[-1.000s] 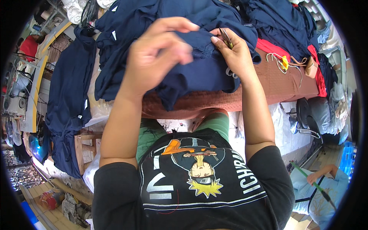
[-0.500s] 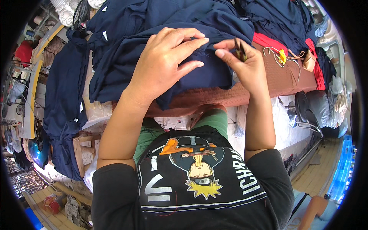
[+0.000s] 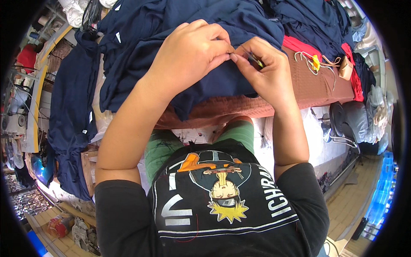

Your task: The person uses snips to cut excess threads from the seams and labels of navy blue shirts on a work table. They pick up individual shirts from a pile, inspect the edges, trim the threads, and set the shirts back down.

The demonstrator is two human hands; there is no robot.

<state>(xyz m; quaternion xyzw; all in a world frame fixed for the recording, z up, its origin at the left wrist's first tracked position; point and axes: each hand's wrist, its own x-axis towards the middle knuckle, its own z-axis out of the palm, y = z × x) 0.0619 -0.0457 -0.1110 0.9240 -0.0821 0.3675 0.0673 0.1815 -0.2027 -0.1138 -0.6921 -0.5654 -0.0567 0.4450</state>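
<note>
My left hand (image 3: 190,53) and my right hand (image 3: 263,70) meet fingertip to fingertip over a navy blue garment (image 3: 205,81) spread on a table covered in reddish-brown cloth (image 3: 308,85). The left thumb and forefinger pinch a fold of the navy fabric. My right hand pinches the same spot and holds a small thin tool with a yellow-green part (image 3: 257,61) between its fingers. What the tool is exactly I cannot tell.
More navy garments (image 3: 141,25) are piled at the back and hang off the table's left side (image 3: 68,115). Red cloth (image 3: 299,45), cords with a yellow piece (image 3: 314,62) and a tan tag (image 3: 344,68) lie at the right. A stool (image 3: 338,124) stands below right.
Both hands have drawn closer together until the fingertips touch on the navy fabric. The left hand went from lying flat over the cloth to pinching it.
</note>
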